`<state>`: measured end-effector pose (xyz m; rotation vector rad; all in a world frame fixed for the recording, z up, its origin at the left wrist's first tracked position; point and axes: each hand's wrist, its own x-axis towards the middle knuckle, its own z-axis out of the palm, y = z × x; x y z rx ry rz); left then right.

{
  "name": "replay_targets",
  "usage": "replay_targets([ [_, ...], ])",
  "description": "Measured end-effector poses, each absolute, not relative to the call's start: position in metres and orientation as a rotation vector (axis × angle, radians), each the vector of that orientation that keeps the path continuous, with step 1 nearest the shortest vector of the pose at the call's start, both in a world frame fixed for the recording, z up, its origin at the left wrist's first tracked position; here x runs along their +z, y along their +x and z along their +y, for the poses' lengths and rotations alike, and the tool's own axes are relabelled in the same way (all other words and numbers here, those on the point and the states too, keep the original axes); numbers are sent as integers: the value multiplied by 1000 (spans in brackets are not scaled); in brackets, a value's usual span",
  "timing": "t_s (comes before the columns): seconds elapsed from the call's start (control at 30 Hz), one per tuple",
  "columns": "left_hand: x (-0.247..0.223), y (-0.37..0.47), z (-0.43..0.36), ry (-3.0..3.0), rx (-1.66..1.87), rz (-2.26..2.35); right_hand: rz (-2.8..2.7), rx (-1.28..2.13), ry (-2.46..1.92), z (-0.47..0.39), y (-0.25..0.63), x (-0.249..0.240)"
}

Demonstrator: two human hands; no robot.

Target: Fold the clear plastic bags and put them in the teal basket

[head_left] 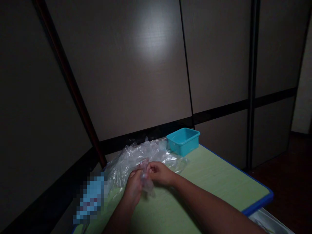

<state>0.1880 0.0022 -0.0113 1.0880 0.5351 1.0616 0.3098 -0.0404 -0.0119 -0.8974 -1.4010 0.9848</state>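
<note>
Both hands are close together over the near part of a green table. My left hand is closed on a small clear plastic bag, whose loose end hangs down between the hands. From the right, my right hand pinches the same bag near its upper part, fingers curled. Something pinkish shows at the top of the bag, too unclear to name. Just beyond the hands lies a heap of crumpled clear plastic bags, spread over the far left of the table.
A turquoise plastic bin stands at the table's far edge, touching the plastic heap. The green table has a blue edge. A blurred-out light blue item lies at the left edge. Dark-trimmed cabinet panels rise behind.
</note>
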Motion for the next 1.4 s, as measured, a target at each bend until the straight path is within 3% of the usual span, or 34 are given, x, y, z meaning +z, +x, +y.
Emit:
replay_targets([
  [0.47,-7,166,28,853,1233,691,-997,611,-1003,-24,347,-10],
  [0.7,-12,180,7,1021,832,510,-1039,860,-940,-32,336,-10],
  [1.23,-4,177,3,995,1036,394,-831,779,-965,-31,343,-2],
  [1.4,-7,176,2,1143,1007,511,-928,921,-960,-37,338,-1],
])
